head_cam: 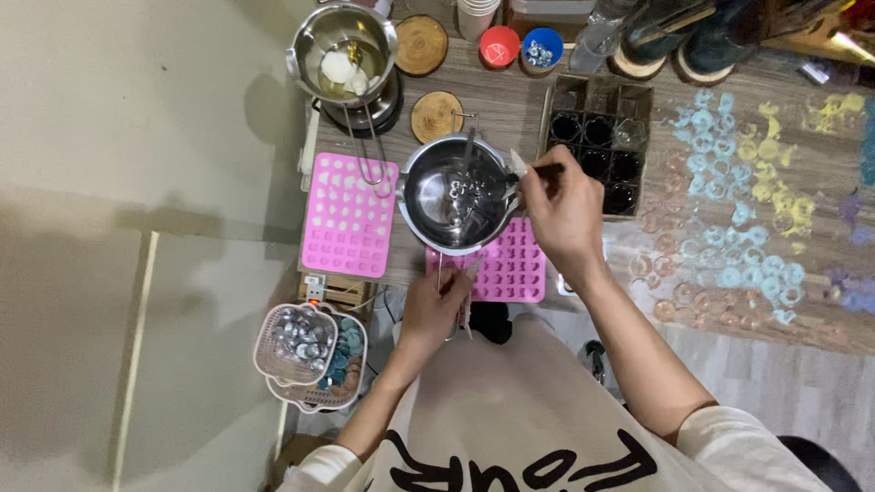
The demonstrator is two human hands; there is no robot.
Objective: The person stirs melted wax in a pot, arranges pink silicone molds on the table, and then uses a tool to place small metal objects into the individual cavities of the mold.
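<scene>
Gripped in the left hand (436,305) is the long wire handle of a steel pouring pot (456,193), fingers closed around it at the near edge of the table (510,105). The pot sits or hovers over the near part of the table, between two pink silicone moulds. The right hand (565,214) pinches a thin dark-handled tool (533,171) whose tip reaches into the pot, where a little clear liquid and some pale bits lie at the bottom.

Judging by this, the pot is nearly empty. The left mould (349,216) shows many cavities filled with pale material. The right mould (510,266), partly under the pot and the right wrist, looks mostly unfilled, though I cannot tell for certain.

Nearest, left and below table level, a pink basket (305,351) holds shiny and blue small pieces. Right of the pot, a cardboard tray of dark glass jars (597,155) stands close to the right hand, crowding its elbow room. Farther left, a second steel pot (346,55) with white lumps rests on a small burner, its handle stretching over the left mould. Two wooden coasters (436,116), a red cup (499,46) and a blue cup (542,46) line the far edge.
</scene>
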